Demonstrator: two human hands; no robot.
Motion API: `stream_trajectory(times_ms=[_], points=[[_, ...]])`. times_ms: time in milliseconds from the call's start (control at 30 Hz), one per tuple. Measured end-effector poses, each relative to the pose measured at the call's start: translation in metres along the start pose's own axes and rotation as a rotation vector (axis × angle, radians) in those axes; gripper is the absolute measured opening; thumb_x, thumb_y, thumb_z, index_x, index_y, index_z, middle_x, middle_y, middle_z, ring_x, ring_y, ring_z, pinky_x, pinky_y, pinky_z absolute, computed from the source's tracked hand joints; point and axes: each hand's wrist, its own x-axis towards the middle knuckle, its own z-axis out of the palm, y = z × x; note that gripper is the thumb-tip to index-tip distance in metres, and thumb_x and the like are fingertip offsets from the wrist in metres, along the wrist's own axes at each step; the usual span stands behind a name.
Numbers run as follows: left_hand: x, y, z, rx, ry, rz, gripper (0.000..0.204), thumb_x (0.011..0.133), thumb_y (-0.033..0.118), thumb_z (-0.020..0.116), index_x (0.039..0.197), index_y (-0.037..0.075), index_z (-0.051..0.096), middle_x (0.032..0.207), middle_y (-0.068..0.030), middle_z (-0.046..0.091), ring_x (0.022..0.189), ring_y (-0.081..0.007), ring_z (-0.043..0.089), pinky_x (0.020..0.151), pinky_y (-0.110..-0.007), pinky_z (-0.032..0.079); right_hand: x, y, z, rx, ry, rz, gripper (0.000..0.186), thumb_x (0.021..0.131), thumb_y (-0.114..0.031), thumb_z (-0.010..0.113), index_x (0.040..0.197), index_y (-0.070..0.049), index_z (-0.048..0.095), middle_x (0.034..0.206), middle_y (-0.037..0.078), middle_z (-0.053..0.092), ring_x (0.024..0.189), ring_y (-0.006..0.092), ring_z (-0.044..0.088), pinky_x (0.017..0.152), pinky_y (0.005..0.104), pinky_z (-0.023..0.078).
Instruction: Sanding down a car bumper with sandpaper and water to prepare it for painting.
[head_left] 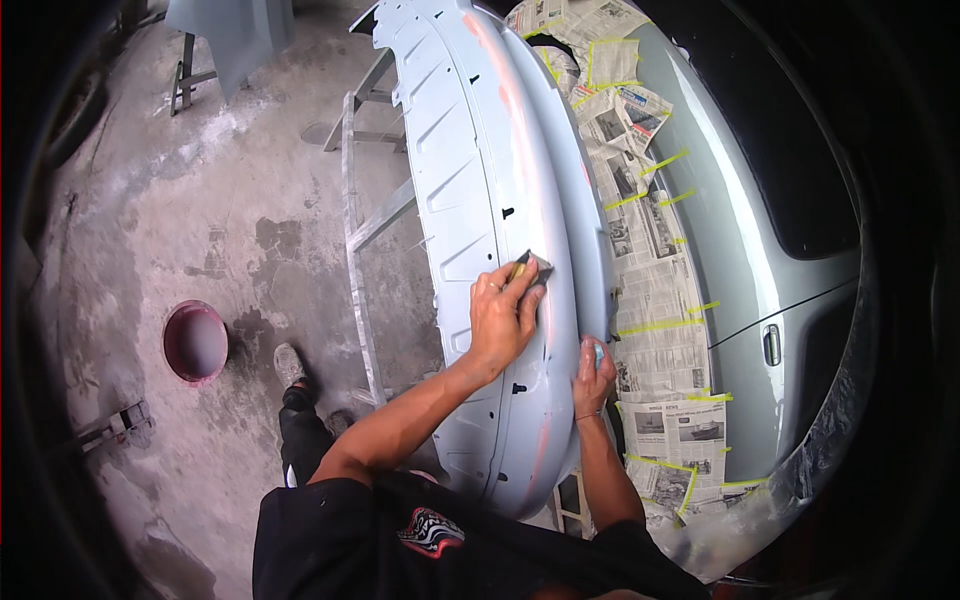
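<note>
A long pale grey-blue car bumper (520, 180) lies lengthwise in front of me, with pinkish patches along its rounded ridge. My left hand (503, 316) is closed around a dark piece of sandpaper (541, 269) with a yellowish part beside it. The sandpaper is against the ridge. On the bumper's right side, my right hand (594, 372) has its fingers curled at the edge. A small light-blue thing (599, 352) shows between its thumb and fingers, too little of it to name.
A metal stand (357, 250) supports the bumper. To the right is a silver-green car (745, 350), masked with newspaper (665, 370) and yellow tape. A reddish bucket of cloudy liquid (196, 343) stands on the stained concrete floor at left, near my shoe (289, 366).
</note>
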Motion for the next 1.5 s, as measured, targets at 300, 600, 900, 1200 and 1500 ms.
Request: stream_trajectory(times_ms=[300,600,900,1200,1500], points=[[0.100,-0.009,-0.008,0.023,0.058,-0.002,0.040,0.087,0.016,0.072,0.124,0.004,0.069,0.119,-0.0213,0.068,0.100,-0.0368,0.061,0.094,-0.041,0.047,0.003,-0.003,0.005,0.016,-0.010,-0.029,0.031,0.101,-0.024,0.058,0.108,0.005,0.067,0.094,0.016,0.071,0.085,0.0218,0.067,0.078,0.0335,0.053],[-0.005,-0.003,0.013,0.032,0.077,0.066,0.040,0.082,0.014,0.075,0.121,0.006,0.071,0.112,-0.0150,0.068,0.093,-0.0319,0.059,0.089,-0.040,0.042,0.004,0.017,-0.001,0.071,0.014,-0.022,0.031,0.101,-0.024,0.058,0.108,0.005,0.067,0.096,0.016,0.071,0.087,0.0216,0.067,0.080,0.0323,0.053],[0.115,-0.023,0.008,0.098,0.175,0.114,0.047,0.086,0.026,0.074,0.127,0.002,0.066,0.114,-0.0160,0.067,0.086,-0.0346,0.056,0.085,-0.041,0.045,0.000,0.001,0.005,0.082,0.023,-0.023,0.031,0.101,-0.024,0.059,0.107,0.005,0.068,0.091,0.013,0.070,0.084,0.0195,0.067,0.079,0.0316,0.053],[-0.032,-0.006,0.007,0.055,0.031,0.213,0.043,0.082,0.012,0.077,0.124,0.007,0.070,0.119,-0.0193,0.065,0.089,-0.0302,0.057,0.087,-0.040,0.045,0.003,0.015,-0.003,0.066,0.026,0.000,0.030,0.100,-0.025,0.060,0.106,0.004,0.068,0.091,0.014,0.071,0.082,0.0199,0.066,0.077,0.0326,0.052],[-0.063,0.000,0.018,0.010,-0.023,0.178,0.053,0.077,0.010,0.082,0.129,0.009,0.067,0.121,-0.0166,0.065,0.093,-0.0287,0.059,0.089,-0.041,0.046,0.005,0.021,-0.002,0.063,0.032,0.046,0.032,0.099,-0.026,0.060,0.108,0.004,0.068,0.094,0.015,0.071,0.087,0.0226,0.067,0.079,0.0339,0.052]])
